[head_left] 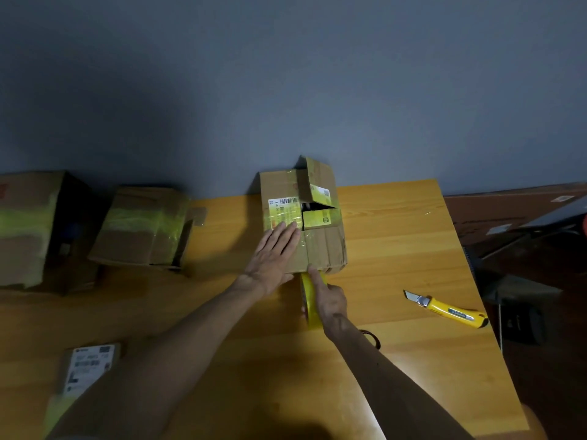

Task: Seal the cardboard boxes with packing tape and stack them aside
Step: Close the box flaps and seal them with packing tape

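A cardboard box (320, 246) with a barcode label stands mid-table against the grey wall, its far right flap lifted and a dark gap showing. My left hand (273, 255) lies flat on its top, fingers straight, pressing the left flap down. My right hand (327, 300) grips a roll of yellow packing tape (308, 296) at the box's near edge, its index finger stretched up against the cardboard.
A yellow utility knife (448, 309) lies on the wooden table (397, 233) to the right, blade out. Two taped boxes (143, 230) (28, 227) sit at the left. A small labelled parcel (89, 366) lies at the near left. The table's right edge drops to a dark floor.
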